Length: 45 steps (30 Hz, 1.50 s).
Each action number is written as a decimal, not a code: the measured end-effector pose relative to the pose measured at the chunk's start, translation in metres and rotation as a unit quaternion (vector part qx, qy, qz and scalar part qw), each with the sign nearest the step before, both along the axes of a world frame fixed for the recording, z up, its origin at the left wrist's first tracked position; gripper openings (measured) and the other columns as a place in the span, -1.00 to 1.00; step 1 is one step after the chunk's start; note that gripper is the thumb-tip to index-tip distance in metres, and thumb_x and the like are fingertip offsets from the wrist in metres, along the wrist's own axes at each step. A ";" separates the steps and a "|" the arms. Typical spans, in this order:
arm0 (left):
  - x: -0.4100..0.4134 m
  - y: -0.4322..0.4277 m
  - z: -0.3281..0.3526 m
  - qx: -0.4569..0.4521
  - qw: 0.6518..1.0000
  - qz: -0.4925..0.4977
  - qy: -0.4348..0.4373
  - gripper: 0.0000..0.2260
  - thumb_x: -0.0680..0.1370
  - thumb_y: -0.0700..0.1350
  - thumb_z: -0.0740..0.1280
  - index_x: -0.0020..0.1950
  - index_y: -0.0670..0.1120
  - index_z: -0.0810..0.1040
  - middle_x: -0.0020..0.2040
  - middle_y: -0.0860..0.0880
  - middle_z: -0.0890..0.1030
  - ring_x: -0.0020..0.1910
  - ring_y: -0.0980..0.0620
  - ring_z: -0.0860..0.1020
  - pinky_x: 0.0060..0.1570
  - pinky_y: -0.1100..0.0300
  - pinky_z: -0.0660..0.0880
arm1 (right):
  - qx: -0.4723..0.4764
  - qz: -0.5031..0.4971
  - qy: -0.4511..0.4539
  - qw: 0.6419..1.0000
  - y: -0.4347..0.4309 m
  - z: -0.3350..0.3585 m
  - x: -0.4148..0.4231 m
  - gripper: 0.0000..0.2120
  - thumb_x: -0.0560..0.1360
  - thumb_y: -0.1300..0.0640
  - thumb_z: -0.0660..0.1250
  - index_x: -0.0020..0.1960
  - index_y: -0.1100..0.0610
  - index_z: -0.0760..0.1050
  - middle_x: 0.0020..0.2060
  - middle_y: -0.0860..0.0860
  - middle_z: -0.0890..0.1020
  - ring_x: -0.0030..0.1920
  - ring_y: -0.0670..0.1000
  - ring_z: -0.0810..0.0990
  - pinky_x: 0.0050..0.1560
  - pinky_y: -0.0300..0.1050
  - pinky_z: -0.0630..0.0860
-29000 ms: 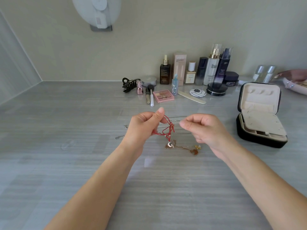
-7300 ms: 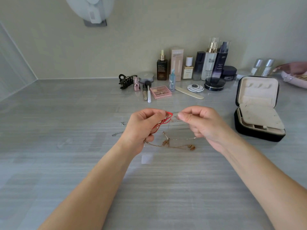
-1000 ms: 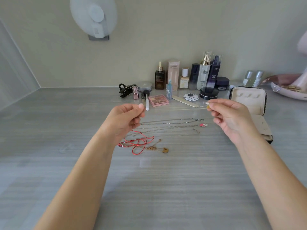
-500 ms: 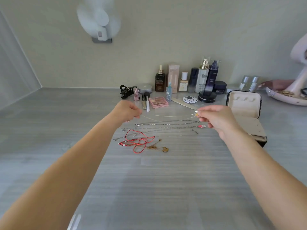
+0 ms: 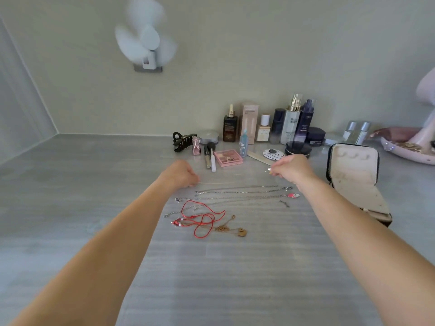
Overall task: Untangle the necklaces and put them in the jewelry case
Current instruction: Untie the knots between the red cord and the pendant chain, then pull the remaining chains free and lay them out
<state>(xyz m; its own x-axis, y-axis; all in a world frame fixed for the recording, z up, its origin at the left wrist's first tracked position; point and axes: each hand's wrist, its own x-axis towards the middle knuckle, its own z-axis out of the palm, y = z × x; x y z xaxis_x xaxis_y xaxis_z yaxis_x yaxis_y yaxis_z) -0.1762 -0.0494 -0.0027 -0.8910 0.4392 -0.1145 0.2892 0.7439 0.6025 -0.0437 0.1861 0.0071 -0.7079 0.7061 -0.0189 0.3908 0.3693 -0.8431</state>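
Both hands are out over the middle of the desk (image 5: 70, 184), fingers curled in on each. The left hand (image 5: 182, 174) pinches one end of a really thin chain (image 5: 211, 183) and the right hand (image 5: 293, 171) pinches the other end, where there's a small glint at the fingertips. The chain runs between them just above the desk and is so fine it's barely visible, so I can't tell if it sags onto the surface. Right in front of the hands, a few silver chains (image 5: 237, 191) lie stretched out in side-to-side rows. One has a pink charm at its right end. Closer to the camera, the red cord necklace (image 5: 202, 217) sits in loose loops, overlapping a gold necklace (image 5: 223, 229) that's bunched up next to it. The jewelry case (image 5: 353, 182) is open off to the right, lid standing up, just beside the right forearm, and none of the necklaces are in it. Behind the hands it's tight: an eyeshadow palette (image 5: 228, 158), brushes, a hair claw (image 5: 182, 141) and a row of bottles (image 5: 292, 121) against the back wall, plus a pink tray (image 5: 409, 154) at the far right edge. The widest stretches of plain desk are to the left, up to the corner where the side wall comes in, and on the near side under the forearms.
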 end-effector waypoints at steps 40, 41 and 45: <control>0.122 -0.030 0.016 -0.170 0.956 -0.228 0.075 -0.85 0.48 -0.14 0.29 -0.06 -0.15 0.63 -0.02 -0.09 0.62 -0.25 -0.01 0.47 -0.35 0.29 0.30 | 0.271 0.322 -0.106 0.901 -0.097 -0.015 0.084 -0.89 0.51 0.04 0.29 -0.19 -0.02 0.43 -0.32 -0.18 0.49 -0.24 -0.11 0.47 -0.24 -0.25 0.36; 0.123 -0.031 0.015 -0.180 0.952 -0.236 0.070 -0.85 0.48 -0.14 0.29 -0.08 -0.13 0.63 -0.05 -0.09 0.62 -0.23 -0.02 0.48 -0.35 0.30 0.30 | 0.264 0.321 -0.102 0.904 -0.093 -0.014 0.085 -0.86 0.52 0.06 0.26 -0.22 -0.03 0.41 -0.31 -0.16 0.51 -0.23 -0.08 0.51 -0.20 -0.21 0.38; 0.127 -0.035 0.016 -0.197 0.946 -0.253 0.051 -0.84 0.49 -0.16 0.25 -0.07 -0.14 0.61 -0.16 -0.06 0.62 -0.36 0.06 0.44 -0.48 0.36 0.32 | 0.198 0.303 -0.057 0.930 -0.079 -0.012 0.088 -0.80 0.55 0.16 0.21 -0.24 -0.02 0.36 -0.27 -0.06 0.66 -0.31 -0.14 0.60 -0.22 -0.32 0.42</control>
<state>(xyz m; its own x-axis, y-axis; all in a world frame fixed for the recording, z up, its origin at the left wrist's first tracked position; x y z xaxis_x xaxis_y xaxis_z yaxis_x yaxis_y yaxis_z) -0.0497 -0.0845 0.0130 -0.5929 0.7539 -0.2830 0.7106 0.6551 0.2566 0.0440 0.1070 -0.0045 -0.9877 0.1455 0.0577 0.0888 0.8241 -0.5594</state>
